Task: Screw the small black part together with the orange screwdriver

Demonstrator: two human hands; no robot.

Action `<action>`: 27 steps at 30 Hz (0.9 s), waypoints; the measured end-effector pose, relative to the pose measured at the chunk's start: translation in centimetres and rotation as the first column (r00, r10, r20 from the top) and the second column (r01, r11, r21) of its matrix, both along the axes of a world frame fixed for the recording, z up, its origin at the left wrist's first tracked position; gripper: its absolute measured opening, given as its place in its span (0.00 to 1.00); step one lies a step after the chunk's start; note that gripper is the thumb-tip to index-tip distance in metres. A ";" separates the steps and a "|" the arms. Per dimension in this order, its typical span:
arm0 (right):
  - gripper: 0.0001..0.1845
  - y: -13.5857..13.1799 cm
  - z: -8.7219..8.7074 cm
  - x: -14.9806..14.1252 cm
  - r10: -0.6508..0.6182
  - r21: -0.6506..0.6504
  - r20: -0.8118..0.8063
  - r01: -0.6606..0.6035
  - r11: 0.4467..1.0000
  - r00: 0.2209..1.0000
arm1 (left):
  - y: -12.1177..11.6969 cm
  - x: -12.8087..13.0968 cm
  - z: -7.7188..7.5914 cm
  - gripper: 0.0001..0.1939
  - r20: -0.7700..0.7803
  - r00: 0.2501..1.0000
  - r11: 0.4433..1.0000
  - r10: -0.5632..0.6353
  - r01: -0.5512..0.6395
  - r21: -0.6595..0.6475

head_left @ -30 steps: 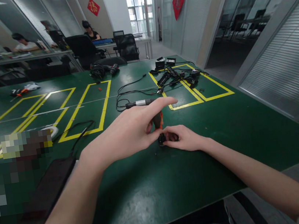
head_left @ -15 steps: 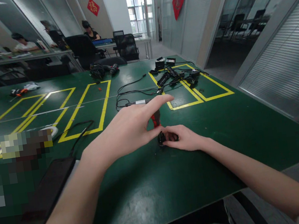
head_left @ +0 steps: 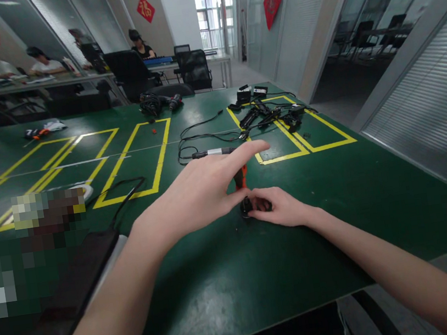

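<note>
My left hand [head_left: 207, 189] is closed around the upright handle of a screwdriver [head_left: 241, 177], orange and dark in colour. The index finger stretches over its top and the thumb lies lower down. Most of the handle is hidden by the hand. Directly beneath, a small black part [head_left: 245, 209] stands on the green table [head_left: 222, 278]. My right hand [head_left: 281, 206] rests on the table and pinches this black part between thumb and fingers. The screwdriver's tip is too hidden to see where it touches.
Beyond my left hand lies a black-and-silver pen-like tool [head_left: 215, 152] with a cable. Black parts and cables [head_left: 266, 114] are heaped at the back right. A drill [head_left: 175, 103] lies at the far edge. Left of my forearm is a dark flat device [head_left: 85, 281]. People sit farther back.
The screwdriver's handle has turned, with more orange showing on its right side. Both hands keep the same hold. The whole view has shifted slightly.
</note>
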State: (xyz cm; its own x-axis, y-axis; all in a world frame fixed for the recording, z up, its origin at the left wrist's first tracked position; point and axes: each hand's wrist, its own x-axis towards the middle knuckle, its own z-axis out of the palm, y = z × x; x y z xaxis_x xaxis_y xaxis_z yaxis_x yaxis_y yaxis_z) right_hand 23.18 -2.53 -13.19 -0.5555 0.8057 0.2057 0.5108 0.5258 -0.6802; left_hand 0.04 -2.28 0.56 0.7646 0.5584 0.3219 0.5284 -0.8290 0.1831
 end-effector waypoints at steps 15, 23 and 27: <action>0.08 -0.1 -0.5 0.2 -0.020 0.003 0.022 0.020 1.000 1.000 | -0.3 0.9 -0.5 0.33 -0.032 0.999 0.998 0.007 -0.005 0.062; 0.09 -0.5 -0.2 0.0 -0.013 0.031 0.050 0.011 0.999 0.999 | 0.1 0.1 -0.1 0.37 0.022 1.000 0.999 0.015 -0.014 -0.039; 0.20 -0.5 -0.5 -0.2 -0.091 0.081 -0.046 0.095 0.992 0.995 | 0.7 0.1 -0.7 0.31 0.032 0.998 0.998 0.046 -0.048 0.051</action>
